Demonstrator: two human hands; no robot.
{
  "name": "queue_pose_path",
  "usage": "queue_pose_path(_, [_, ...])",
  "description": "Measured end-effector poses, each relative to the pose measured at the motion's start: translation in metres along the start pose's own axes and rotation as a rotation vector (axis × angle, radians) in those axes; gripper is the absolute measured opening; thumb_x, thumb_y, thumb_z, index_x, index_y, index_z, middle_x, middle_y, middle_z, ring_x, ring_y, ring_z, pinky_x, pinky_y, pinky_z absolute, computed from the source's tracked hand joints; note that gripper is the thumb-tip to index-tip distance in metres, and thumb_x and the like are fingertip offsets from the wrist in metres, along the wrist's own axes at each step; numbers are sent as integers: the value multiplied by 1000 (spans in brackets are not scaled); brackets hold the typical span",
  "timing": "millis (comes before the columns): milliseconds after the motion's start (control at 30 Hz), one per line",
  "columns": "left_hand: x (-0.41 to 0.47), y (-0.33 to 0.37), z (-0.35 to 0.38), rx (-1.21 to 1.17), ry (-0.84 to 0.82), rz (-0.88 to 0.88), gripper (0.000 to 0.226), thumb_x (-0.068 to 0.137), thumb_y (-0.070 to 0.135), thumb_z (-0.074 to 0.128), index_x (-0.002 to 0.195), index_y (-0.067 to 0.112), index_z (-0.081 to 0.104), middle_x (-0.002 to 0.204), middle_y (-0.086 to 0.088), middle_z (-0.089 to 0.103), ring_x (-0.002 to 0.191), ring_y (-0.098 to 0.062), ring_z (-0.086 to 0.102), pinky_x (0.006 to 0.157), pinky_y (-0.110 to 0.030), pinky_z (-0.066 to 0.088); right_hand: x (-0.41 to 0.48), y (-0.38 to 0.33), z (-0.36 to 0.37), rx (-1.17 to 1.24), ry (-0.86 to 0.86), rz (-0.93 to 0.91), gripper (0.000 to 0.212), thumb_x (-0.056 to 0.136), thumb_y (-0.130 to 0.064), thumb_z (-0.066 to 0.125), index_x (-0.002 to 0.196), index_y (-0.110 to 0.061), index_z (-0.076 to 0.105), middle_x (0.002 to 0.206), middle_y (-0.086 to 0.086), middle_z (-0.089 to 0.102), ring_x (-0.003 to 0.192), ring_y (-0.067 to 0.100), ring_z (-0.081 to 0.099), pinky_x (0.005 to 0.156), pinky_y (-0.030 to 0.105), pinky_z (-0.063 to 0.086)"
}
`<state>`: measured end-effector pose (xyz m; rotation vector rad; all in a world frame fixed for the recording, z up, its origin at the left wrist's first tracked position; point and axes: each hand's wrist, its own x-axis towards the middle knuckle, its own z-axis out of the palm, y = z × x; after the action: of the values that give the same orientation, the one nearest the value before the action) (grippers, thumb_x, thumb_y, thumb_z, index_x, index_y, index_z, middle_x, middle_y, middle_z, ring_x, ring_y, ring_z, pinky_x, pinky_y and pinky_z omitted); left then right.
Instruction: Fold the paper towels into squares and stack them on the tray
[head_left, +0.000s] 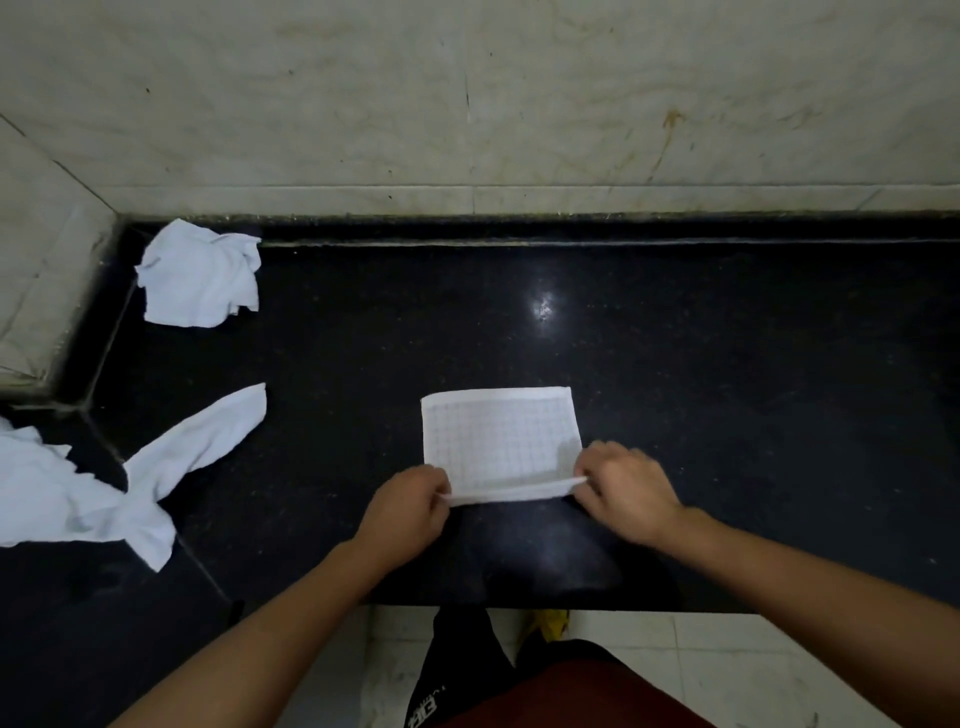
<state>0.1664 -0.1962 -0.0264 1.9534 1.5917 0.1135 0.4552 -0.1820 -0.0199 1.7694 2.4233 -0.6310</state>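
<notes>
Pinching towel (500, 441) near edge | L hand (410, 506) + R hand (626, 488) | long axis L-R

White paper on black stone

The paper towel (501, 441) was white with a faint grid; the counter (727, 374) was glossy black, the wall (467, 104) cream marbled.

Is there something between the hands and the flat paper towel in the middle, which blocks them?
Nothing visible does. The left hand and the right hand pinch the near corners of the paper towel on the counter. No tray is in view.
</notes>
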Motion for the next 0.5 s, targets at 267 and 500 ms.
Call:
queue_pose_path(267, [95, -19, -48, -129, 130, -213, 9, 83, 7, 62, 89, 14, 64, 77, 1, 61, 69, -13, 58, 62, -25, 45, 87, 21, -25, 396, 33, 426, 14, 83, -22, 65, 97, -20, 67, 88, -2, 68, 86, 22, 64, 69, 31, 49])
queue_pose_path(500, [137, -35, -31, -86, 61, -322, 8, 85, 9, 60, 86, 17, 62, 85, -3, 64, 77, -19, 61, 69, -33, 51, 114, 24, -13, 245, -14, 534, 16, 87, -29, 62, 102, -24, 64, 101, 3, 68, 92, 24, 63, 72, 31, 48])
